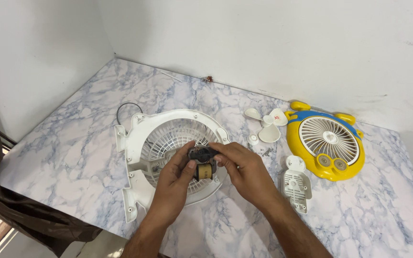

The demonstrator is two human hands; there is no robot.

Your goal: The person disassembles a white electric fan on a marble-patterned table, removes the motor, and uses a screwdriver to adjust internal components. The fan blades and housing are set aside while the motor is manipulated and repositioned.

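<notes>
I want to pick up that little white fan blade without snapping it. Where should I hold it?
Probably by the round middle hub of the small white plastic three-blade propeller, coming straight down from above. It lies flat on the blue-veined marble table, with its thin blades spreading outward, so they look easiest to bend. Pinch the hub with fingers set in the gaps between the blades. The yellow round fan housing sits close on its right.

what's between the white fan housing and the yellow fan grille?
Head view: between the white fan housing and the yellow fan grille lie the white blade, a small white cap, loose screws and a white bracket.
</notes>
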